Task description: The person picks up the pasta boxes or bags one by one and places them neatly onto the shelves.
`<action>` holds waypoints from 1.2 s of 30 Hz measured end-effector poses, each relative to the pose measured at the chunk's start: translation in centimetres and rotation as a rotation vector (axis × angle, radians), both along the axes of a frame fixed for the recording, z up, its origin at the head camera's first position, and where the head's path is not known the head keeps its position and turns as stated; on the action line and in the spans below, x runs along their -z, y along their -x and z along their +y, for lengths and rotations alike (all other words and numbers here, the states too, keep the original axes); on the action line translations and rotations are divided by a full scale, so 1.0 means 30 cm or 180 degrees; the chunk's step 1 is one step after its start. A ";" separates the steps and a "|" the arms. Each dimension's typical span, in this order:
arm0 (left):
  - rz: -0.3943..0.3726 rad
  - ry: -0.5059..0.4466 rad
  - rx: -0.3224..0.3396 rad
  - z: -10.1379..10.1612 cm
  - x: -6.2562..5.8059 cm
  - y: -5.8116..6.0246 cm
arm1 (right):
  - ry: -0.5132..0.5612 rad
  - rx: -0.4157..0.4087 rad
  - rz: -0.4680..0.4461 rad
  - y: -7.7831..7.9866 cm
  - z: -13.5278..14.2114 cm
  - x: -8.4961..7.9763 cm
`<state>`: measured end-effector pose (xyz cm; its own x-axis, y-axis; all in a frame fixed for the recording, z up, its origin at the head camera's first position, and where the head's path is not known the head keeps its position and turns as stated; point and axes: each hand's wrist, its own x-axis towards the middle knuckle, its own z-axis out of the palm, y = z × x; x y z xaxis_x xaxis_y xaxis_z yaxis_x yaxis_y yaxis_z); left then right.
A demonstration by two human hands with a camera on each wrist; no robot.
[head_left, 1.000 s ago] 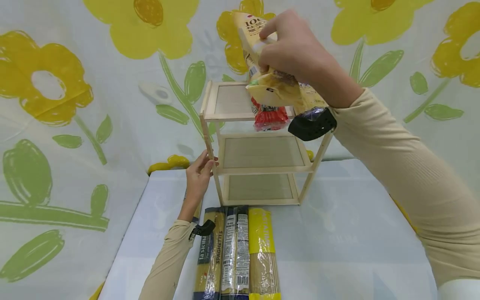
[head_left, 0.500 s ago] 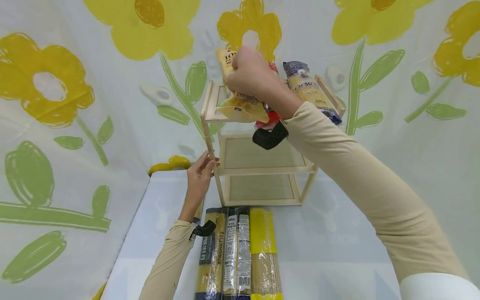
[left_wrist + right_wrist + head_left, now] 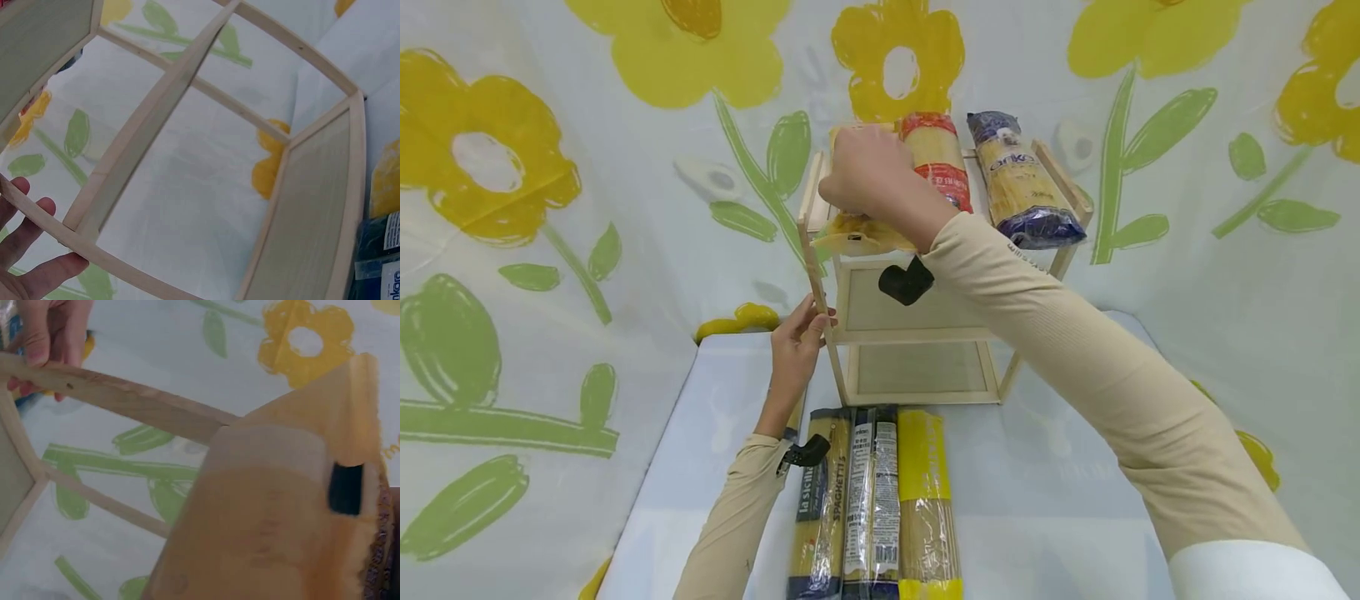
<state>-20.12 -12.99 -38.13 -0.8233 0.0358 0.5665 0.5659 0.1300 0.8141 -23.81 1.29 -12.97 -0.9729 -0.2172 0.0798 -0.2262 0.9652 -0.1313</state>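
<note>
My right hand [image 3: 868,171] grips a yellow packet [image 3: 859,237] over the left part of the top shelf. The hand covers most of the packet, and its fingertips are hidden; in the right wrist view the packet [image 3: 262,512] fills the lower right. My left hand [image 3: 795,346] holds the left front post of a light wooden three-tier rack [image 3: 917,336], with thumb and fingers on either side of it. A red-labelled pasta packet [image 3: 934,154] lies on the top shelf right of my hand. Farther right there lies a blue-ended pasta packet [image 3: 1022,179].
In front of the rack, long packs lie side by side on the white table [image 3: 1037,500]: spaghetti [image 3: 822,508], a dark-and-clear pack [image 3: 871,504] and a yellow one [image 3: 927,500]. Another pack is partly behind my left forearm. A flowered cloth [image 3: 625,167] hangs behind.
My right hand has come left and down with the yellow packet, from above the shelf to its left part. The red and blue-ended packets have come into fuller view. My left hand stays put.
</note>
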 end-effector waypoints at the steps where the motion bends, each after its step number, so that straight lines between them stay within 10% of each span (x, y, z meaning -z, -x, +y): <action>1: 0.0004 0.0009 -0.0002 0.001 0.000 0.000 | -0.0080 0.0038 -0.0022 -0.001 -0.003 0.004; 16: -0.0147 -0.0141 0.0000 0.000 0.004 0.002 | -0.0163 -0.0025 0.0135 -0.036 0.008 -0.004; 36: -0.0053 0.0006 -0.0013 0.008 -0.009 0.006 | 0.0356 -0.0634 0.0622 -0.325 0.221 -0.073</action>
